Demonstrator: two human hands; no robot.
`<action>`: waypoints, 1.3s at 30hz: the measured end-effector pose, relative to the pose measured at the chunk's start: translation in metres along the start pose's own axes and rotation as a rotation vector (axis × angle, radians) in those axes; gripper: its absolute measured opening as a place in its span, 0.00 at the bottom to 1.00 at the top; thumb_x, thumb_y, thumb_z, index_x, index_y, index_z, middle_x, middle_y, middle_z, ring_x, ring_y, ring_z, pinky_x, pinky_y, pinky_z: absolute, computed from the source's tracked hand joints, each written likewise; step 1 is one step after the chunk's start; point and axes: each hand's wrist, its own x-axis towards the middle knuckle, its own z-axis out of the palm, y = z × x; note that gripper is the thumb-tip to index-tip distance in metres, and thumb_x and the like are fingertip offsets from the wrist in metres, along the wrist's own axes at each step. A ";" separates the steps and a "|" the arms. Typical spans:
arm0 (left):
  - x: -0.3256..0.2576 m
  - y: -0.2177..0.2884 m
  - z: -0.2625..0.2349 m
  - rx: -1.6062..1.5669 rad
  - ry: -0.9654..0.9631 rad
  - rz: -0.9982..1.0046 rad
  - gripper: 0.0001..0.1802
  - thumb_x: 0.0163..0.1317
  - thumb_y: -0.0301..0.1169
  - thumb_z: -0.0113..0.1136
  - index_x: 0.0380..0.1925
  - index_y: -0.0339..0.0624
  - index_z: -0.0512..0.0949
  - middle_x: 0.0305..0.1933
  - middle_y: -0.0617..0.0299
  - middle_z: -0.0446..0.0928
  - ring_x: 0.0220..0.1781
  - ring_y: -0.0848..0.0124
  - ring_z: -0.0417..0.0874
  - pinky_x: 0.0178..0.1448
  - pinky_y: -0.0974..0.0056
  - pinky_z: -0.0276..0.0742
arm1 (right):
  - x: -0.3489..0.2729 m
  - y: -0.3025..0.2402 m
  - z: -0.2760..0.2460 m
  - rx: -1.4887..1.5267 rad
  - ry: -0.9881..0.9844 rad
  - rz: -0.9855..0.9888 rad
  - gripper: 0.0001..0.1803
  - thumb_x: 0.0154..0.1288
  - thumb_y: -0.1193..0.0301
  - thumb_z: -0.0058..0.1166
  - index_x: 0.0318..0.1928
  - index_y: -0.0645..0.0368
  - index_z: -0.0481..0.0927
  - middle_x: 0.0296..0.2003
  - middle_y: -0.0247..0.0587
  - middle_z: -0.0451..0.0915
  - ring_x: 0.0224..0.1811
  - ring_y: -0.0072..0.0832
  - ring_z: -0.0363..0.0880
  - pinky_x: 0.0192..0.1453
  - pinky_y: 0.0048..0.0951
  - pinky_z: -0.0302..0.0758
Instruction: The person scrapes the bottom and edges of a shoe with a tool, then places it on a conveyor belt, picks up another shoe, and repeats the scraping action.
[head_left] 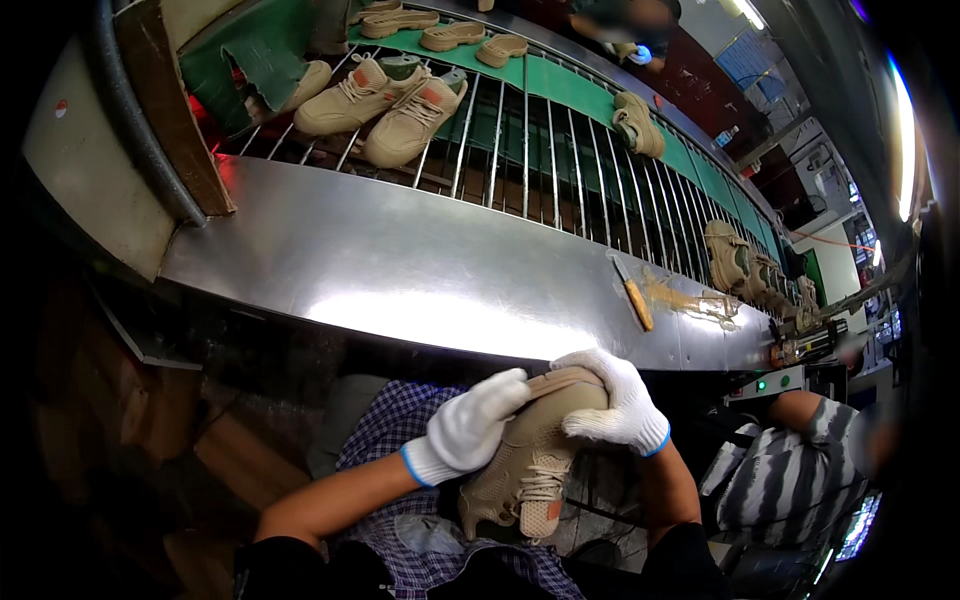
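A beige lace-up shoe (pixel 525 455) is held over my lap, its toe end up and away from me and its laces facing right. A tan sole (pixel 565 380) lies along its far side. My left hand (pixel 468 425), in a white knit glove with a blue cuff, presses its curled fingers against the sole's edge. In a matching glove, my right hand (pixel 615 405) wraps round the toe end, thumb across the upper and fingers over the sole. The fingertips behind the shoe are hidden.
Beyond a shiny metal ledge (pixel 400 270), a conveyor of metal rods (pixel 550 150) carries a pair of beige shoes (pixel 415 115), loose soles (pixel 452 36) and more shoes. A knife with a yellow handle (pixel 638 305) lies by dried glue. At right sits a person in striped clothing (pixel 790 480).
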 end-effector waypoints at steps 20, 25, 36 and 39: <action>0.077 0.020 -0.054 -0.349 -0.757 -0.462 0.43 0.61 0.20 0.62 0.80 0.37 0.64 0.69 0.41 0.80 0.72 0.56 0.82 0.76 0.57 0.79 | -0.040 0.034 0.002 0.294 0.118 0.065 0.43 0.51 0.49 0.82 0.59 0.66 0.83 0.54 0.46 0.85 0.56 0.33 0.85 0.64 0.36 0.80; 0.067 0.011 -0.047 -0.516 -0.542 -0.273 0.43 0.58 0.15 0.55 0.79 0.37 0.67 0.73 0.43 0.78 0.73 0.57 0.82 0.78 0.59 0.76 | -0.035 0.023 -0.001 0.268 0.080 0.036 0.43 0.50 0.46 0.82 0.57 0.65 0.84 0.54 0.45 0.84 0.55 0.33 0.84 0.63 0.37 0.80; 0.051 0.048 -0.062 -0.486 -0.628 -0.501 0.51 0.59 0.23 0.58 0.83 0.31 0.50 0.71 0.33 0.76 0.65 0.55 0.87 0.70 0.60 0.83 | -0.035 0.023 -0.001 0.304 0.043 0.062 0.42 0.55 0.49 0.80 0.62 0.65 0.81 0.55 0.45 0.84 0.57 0.34 0.84 0.66 0.38 0.79; 0.040 0.043 -0.060 -0.799 -0.546 -0.691 0.42 0.74 0.25 0.56 0.83 0.26 0.49 0.81 0.40 0.64 0.83 0.58 0.66 0.86 0.56 0.60 | -0.029 0.021 0.004 0.224 0.120 -0.045 0.45 0.58 0.53 0.79 0.69 0.64 0.76 0.61 0.49 0.81 0.64 0.37 0.81 0.70 0.40 0.77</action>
